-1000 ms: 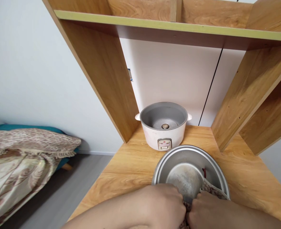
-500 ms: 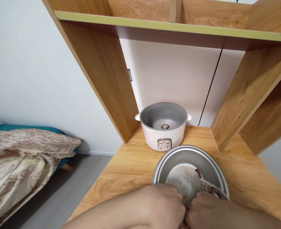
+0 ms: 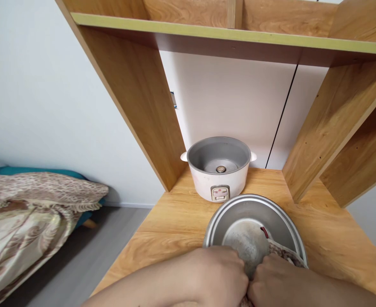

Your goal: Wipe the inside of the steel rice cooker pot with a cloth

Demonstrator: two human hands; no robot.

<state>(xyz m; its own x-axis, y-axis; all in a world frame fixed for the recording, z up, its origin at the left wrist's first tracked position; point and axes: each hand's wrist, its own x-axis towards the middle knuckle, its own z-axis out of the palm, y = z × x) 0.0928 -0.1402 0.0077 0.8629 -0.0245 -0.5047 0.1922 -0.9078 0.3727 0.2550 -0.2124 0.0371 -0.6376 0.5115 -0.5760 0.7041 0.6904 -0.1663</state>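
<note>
A metal inner pot (image 3: pixel 255 213) stands on the wooden table (image 3: pixel 172 221), right in front of me. My left hand (image 3: pixel 213 273) is closed over the pot's near rim. My right hand (image 3: pixel 274 277) is closed on a brown patterned cloth (image 3: pixel 284 252) that lies inside the pot against its near right wall. The two hands touch at the knuckles. Behind the pot stands a white rice cooker body (image 3: pixel 219 168), lidless and with nothing in it.
Wooden shelf uprights (image 3: pixel 143 98) rise on both sides of the table, with a shelf board (image 3: pixel 207 32) overhead. A bed with patterned bedding (image 3: pixel 31 209) lies at the left, beside grey floor (image 3: pixel 79 264).
The cloth in my right hand has shifted slightly inside the pot, its red edge moving left. My left hand and the pot have stayed put.
</note>
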